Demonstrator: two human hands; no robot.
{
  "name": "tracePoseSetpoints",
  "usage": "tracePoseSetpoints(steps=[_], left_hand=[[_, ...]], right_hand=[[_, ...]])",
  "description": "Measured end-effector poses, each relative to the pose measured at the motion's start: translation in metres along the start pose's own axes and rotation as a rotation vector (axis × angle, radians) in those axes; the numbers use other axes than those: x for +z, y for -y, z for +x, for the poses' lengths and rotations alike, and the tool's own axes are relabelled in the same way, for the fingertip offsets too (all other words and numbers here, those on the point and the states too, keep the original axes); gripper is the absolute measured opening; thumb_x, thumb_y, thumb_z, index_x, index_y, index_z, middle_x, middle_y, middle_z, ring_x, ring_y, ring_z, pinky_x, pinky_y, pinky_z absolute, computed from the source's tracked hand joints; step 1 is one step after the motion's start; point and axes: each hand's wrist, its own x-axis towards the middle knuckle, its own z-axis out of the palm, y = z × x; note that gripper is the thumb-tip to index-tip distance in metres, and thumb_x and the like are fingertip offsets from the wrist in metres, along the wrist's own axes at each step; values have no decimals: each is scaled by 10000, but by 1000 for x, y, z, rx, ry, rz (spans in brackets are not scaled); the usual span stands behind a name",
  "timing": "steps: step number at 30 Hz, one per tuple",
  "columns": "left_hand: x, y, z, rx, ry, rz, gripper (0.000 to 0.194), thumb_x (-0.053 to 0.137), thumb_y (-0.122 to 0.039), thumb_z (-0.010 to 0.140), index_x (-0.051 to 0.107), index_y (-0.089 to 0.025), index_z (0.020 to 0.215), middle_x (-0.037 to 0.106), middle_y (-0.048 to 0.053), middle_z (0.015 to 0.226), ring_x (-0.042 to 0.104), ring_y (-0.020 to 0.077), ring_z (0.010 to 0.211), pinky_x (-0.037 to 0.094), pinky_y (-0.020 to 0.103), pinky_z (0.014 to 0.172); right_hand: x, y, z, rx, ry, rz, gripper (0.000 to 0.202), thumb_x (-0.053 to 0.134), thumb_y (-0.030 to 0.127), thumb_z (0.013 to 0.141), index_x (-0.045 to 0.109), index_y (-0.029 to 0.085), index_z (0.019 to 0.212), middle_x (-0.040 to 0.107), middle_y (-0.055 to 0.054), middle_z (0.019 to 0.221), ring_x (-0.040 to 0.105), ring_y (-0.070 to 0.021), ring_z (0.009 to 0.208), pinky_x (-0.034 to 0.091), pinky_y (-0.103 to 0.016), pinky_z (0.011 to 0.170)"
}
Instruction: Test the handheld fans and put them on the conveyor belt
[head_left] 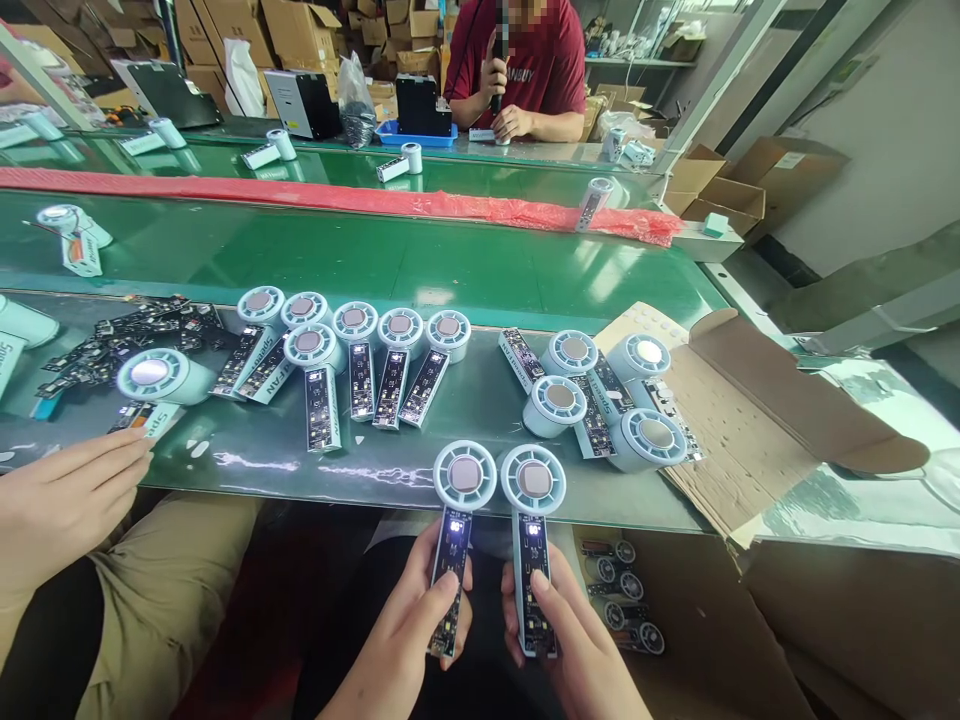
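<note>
My left hand (420, 610) is closed round the handle of a handheld fan (465, 478), thumb on its bare circuit board. A second handheld fan (534, 482) is gripped the same way by my right hand (559, 620). Both fans stand upright side by side at the bench's front edge, round heads up, small displays lit with digits. Beyond them on the bench (465, 430), several like fans (401, 330) lie in a row, boards showing. To the right sits a cluster of fans (559, 400), some overlapping.
A pile of circuit boards (135, 340) lies at left, near a co-worker's hand (75, 490) touching another fan. Flattened cardboard (750, 420) covers the right side, above an open box (675, 620) holding several fans. Behind run a green conveyor (337, 235) and red wrap (375, 198). A person (517, 80) sits opposite.
</note>
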Motion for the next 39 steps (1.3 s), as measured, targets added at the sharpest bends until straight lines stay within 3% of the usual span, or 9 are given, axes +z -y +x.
tracePoseSetpoints(steps=[13, 26, 29, 33, 36, 39], left_hand=[[1, -2, 1, -6, -10, -48, 314, 442, -410, 904, 425, -308, 1201, 443, 3, 911, 445, 68, 569, 371, 207, 482], [4, -7, -4, -68, -66, 96, 442, 413, -451, 906, 302, -274, 1296, 474, 11, 893, 415, 91, 597, 360, 233, 532], [2, -8, -7, -88, -83, 86, 471, 472, -477, 873, 356, -255, 1272, 487, 9, 860, 431, 110, 642, 387, 249, 590], [3, -13, -13, -134, -157, 130, 327, 484, -444, 871, 514, -197, 1083, 513, 8, 792, 442, 113, 652, 385, 251, 648], [7, -20, -20, -105, -179, 182, 312, 428, -469, 885, 515, -198, 1014, 505, -8, 682, 408, 108, 551, 363, 246, 552], [11, -24, -28, -70, -220, 218, 401, 424, -568, 848, 460, -226, 1055, 426, -37, 578, 329, 102, 489, 272, 232, 461]], right_hand=[[4, 5, -2, 30, -27, 19, 333, 588, 530, 818, 554, 232, 964, 531, -1, 755, 443, -157, 628, 385, -255, 520], [1, 3, -4, 24, 1, -16, 410, 570, 534, 836, 527, 240, 1118, 545, 9, 752, 446, -148, 600, 380, -268, 552], [-1, 4, -5, 52, 1, 20, 390, 615, 542, 796, 594, 224, 1020, 553, -1, 739, 460, -149, 620, 365, -260, 563], [0, 17, -5, 97, 12, 42, 359, 649, 535, 764, 632, 181, 819, 525, -4, 680, 431, -135, 597, 351, -240, 535], [2, 32, -14, 101, 11, 53, 327, 653, 504, 767, 631, 178, 791, 508, -4, 657, 400, -127, 562, 329, -234, 505], [3, 40, -29, 12, -127, -24, 367, 675, 521, 739, 641, 204, 920, 550, -28, 695, 455, -165, 618, 356, -261, 552]])
